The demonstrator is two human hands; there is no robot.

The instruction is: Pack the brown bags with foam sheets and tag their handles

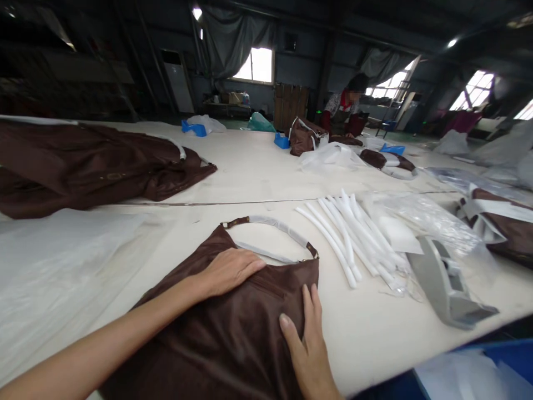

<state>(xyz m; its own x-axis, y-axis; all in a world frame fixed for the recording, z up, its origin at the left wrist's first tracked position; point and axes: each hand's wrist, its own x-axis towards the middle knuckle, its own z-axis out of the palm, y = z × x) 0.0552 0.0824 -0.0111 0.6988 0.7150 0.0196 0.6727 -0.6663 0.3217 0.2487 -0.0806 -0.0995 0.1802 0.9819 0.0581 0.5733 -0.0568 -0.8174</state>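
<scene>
A dark brown handbag [233,333] lies flat on the white table in front of me. Its shoulder strap [278,225], wrapped in pale covering, arcs away from me beyond the top edge. My left hand [235,271] rests flat across the bag's upper part, just below the strap, fingers stretched out. Along the bag's right side lies my right hand [308,344], its thumb spread from the fingers and touching the brown material. Neither hand is closed round anything. The bag's lower end runs out of view.
White foam tubes [353,239] lie right of the bag, beside a grey tape dispenser [445,283]. Clear plastic sheets [62,266] cover the table's left. More brown bags [95,166] lie at left and right. Across the table stands a person [345,108]. A blue bin [499,361] sits below the edge.
</scene>
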